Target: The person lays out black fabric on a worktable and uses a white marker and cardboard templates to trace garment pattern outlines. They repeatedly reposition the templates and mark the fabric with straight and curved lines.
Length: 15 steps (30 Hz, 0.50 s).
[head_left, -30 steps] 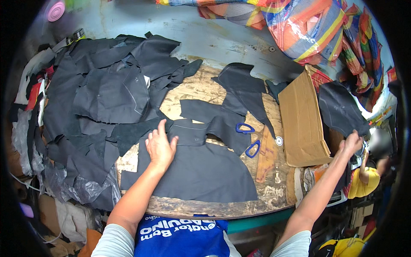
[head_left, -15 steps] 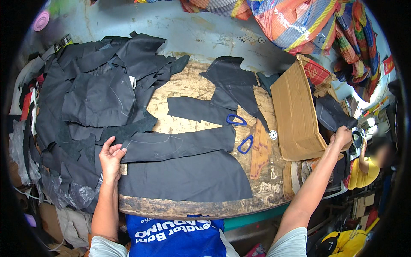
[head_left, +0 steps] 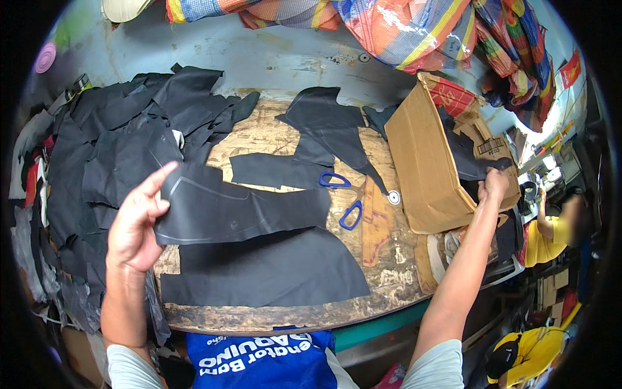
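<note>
At the left, my left hand (head_left: pixel 137 223) grips the left end of a black leather-like piece (head_left: pixel 240 209) with a pale line drawn on it. That end is lifted, and the index finger points up past its edge. Below it a larger black sheet (head_left: pixel 278 272) lies flat on the worn wooden table (head_left: pixel 259 129). My right hand (head_left: pixel 494 185) reaches to the open side of a cardboard box (head_left: pixel 424 162), its fingers closed on a dark piece (head_left: pixel 468 159) partly inside the box.
Blue-handled scissors (head_left: pixel 350 214) lie beside a brown pattern template (head_left: pixel 376 223). More black pieces (head_left: pixel 330 123) lie behind them, and a large black heap (head_left: pixel 123 142) covers the left. Striped woven sacks (head_left: pixel 408 32) hang above. A person in yellow (head_left: pixel 544 243) is at the far right.
My left hand has raised the left end of the marked black piece. My right hand has lowered the dark piece further into the box. The view has shifted slightly.
</note>
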{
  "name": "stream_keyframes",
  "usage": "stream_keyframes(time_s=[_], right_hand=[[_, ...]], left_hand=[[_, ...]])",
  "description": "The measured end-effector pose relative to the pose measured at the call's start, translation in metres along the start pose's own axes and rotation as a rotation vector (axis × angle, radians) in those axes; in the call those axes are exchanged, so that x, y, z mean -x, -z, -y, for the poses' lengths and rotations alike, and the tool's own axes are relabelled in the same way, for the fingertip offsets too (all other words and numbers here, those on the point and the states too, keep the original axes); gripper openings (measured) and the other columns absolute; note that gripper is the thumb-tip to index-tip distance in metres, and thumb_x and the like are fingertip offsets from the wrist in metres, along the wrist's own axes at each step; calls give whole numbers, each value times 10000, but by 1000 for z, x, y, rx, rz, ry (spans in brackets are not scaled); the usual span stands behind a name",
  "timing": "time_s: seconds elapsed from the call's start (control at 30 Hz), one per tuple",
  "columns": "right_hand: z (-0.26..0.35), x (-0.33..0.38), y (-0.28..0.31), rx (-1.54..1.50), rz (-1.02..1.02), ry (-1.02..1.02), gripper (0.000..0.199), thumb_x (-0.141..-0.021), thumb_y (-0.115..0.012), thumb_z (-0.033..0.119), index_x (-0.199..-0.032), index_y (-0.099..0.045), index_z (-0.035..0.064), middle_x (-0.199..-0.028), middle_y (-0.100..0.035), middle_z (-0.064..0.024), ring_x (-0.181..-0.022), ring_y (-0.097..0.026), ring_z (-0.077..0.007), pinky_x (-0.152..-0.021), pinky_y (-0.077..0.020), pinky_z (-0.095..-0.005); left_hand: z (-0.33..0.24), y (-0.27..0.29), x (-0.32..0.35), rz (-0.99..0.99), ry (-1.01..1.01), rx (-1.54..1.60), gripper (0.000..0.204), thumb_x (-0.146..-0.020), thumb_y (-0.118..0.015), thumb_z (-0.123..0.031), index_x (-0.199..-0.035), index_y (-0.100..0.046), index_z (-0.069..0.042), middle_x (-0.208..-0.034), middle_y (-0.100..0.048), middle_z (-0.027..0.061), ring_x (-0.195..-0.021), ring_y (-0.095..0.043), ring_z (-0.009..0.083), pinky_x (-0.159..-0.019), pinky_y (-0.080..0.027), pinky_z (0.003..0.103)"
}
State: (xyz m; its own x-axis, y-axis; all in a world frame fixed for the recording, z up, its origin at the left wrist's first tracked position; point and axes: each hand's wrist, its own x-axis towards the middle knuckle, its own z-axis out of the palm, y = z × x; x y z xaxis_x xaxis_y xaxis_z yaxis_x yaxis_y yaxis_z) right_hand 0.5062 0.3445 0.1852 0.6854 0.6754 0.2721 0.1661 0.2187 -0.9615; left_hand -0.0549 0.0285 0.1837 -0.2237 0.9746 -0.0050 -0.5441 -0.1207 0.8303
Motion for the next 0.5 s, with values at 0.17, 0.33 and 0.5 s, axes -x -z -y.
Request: stream_keyframes(time_s=[0.17,0.33,0.5], right_hand=[[-2,1,-4,-8,118,-60,160,-751,-542,-48,-909,-535,-31,-767,-578,-91,-563,-579,-184,-435,-420,-319],[4,3,-7,139,59,-46,172,-750,-525,-59,-920,-541,-35,-803,-595,-107,-550,-577,-192,-433,-421,-305],[10,11,-5,133,54,-127,292,-776,-601,58,-1034,-549,-69,-923,-612,-127,-710,-615,-247,-530,-499,-374]], left_hand=[[-25,-79,-25,222,42,-121,552,-752,-576,-26,-1284,-476,81,-1150,-601,119,-1028,-576,180,-926,-467,311],[-19,-140,-54,358,14,-138,544,-764,-555,-85,-1295,-498,20,-1115,-592,90,-952,-586,163,-902,-484,306],[-52,-112,-47,555,-88,240,529,-841,-440,-57,-1354,-356,43,-1111,-588,148,-957,-605,157,-892,-503,355]])
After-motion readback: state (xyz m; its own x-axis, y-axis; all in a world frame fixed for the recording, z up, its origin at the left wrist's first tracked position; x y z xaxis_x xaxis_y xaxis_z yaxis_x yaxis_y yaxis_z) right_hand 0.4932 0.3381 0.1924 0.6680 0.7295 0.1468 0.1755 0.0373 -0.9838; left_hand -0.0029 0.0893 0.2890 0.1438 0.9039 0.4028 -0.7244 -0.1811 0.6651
